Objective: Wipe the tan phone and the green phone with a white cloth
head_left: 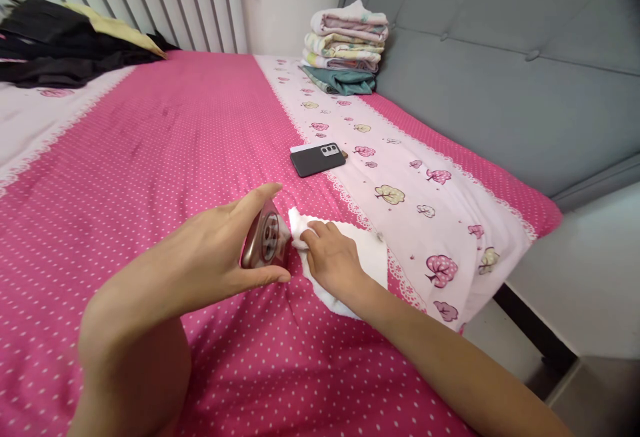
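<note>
My left hand grips a smartphone by its edges, thumb on one side and a finger on the other. The phone is tilted, its back with a large round camera ring facing right. Bunched under the fingers of my right hand is a white cloth, its gathered corner close to the phone. The rest of the cloth lies spread on the bed. Whether the cloth touches the phone I cannot tell.
A dark phone lies face down on the pink dotted bedspread, a pale flat item partly under it. Folded linens are stacked by the grey headboard. Dark clothes lie near the radiator. The bed's edge drops off at right.
</note>
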`<act>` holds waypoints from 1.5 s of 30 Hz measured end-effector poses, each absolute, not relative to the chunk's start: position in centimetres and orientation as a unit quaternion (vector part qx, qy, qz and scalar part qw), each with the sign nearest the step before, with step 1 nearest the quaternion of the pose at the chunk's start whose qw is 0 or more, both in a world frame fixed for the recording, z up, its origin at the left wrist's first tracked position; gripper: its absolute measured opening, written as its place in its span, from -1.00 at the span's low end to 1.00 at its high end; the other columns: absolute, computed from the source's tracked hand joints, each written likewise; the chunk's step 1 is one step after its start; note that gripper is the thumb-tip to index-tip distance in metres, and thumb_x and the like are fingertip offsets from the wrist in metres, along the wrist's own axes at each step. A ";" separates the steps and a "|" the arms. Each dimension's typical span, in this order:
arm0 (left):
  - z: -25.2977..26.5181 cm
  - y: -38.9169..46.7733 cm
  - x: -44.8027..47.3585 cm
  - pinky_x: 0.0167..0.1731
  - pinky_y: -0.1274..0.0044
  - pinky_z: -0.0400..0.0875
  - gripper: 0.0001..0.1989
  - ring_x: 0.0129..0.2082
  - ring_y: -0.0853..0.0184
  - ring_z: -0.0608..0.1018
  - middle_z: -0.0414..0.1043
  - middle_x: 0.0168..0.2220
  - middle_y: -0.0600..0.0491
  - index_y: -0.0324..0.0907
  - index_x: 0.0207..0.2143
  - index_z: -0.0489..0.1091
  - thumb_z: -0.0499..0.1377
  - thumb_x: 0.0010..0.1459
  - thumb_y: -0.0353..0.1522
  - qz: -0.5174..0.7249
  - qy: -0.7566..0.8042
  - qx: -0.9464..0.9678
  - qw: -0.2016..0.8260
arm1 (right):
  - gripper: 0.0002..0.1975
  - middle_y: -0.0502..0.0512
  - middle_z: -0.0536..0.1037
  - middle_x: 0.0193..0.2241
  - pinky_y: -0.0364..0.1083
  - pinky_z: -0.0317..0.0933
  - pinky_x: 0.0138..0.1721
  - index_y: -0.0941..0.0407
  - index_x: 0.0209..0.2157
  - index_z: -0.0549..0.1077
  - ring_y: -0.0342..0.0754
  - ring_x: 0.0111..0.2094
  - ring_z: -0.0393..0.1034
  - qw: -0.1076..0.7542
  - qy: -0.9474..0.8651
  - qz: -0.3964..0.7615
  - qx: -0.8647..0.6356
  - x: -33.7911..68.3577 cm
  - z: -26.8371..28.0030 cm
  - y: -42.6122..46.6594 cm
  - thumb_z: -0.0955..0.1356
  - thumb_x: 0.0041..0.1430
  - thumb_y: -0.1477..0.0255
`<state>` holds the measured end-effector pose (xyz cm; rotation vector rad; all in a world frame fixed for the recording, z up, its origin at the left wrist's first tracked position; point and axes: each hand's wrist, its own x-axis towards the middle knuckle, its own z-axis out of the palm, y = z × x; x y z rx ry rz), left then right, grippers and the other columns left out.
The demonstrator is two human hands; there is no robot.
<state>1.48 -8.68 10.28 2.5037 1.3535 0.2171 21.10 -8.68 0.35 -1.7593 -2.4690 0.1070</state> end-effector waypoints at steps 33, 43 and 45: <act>10.0 -8.6 1.4 -0.28 0.40 0.33 -0.16 -0.23 0.07 0.54 0.47 -0.10 -0.10 -0.11 0.31 -0.07 0.17 0.10 -0.02 0.080 0.471 0.866 0.151 | -0.74 0.12 0.45 0.04 -0.05 0.25 -0.27 0.09 -0.10 0.44 0.05 -0.07 0.30 0.053 -0.813 0.039 -0.579 21.1 0.3 -8.6 0.23 0.23 0.58; 10.0 -8.6 1.4 -0.30 0.40 0.34 -0.16 -0.25 0.12 0.54 0.47 -0.11 -0.07 -0.09 0.30 -0.07 0.16 0.11 0.05 0.082 0.466 0.869 0.148 | -0.74 0.12 0.46 0.01 -0.04 0.24 -0.26 0.09 -0.10 0.43 0.06 -0.07 0.30 0.054 -0.814 0.039 -0.577 21.1 0.3 -8.6 0.23 0.23 0.58; 10.0 -8.6 1.4 -0.31 0.40 0.34 -0.14 -0.26 0.13 0.54 0.47 -0.12 -0.07 -0.09 0.30 -0.07 0.14 0.10 0.09 0.081 0.467 0.868 0.147 | -0.74 0.12 0.46 0.02 -0.04 0.24 -0.25 0.10 -0.10 0.43 0.06 -0.07 0.30 0.051 -0.814 0.039 -0.577 21.1 0.3 -8.6 0.23 0.23 0.59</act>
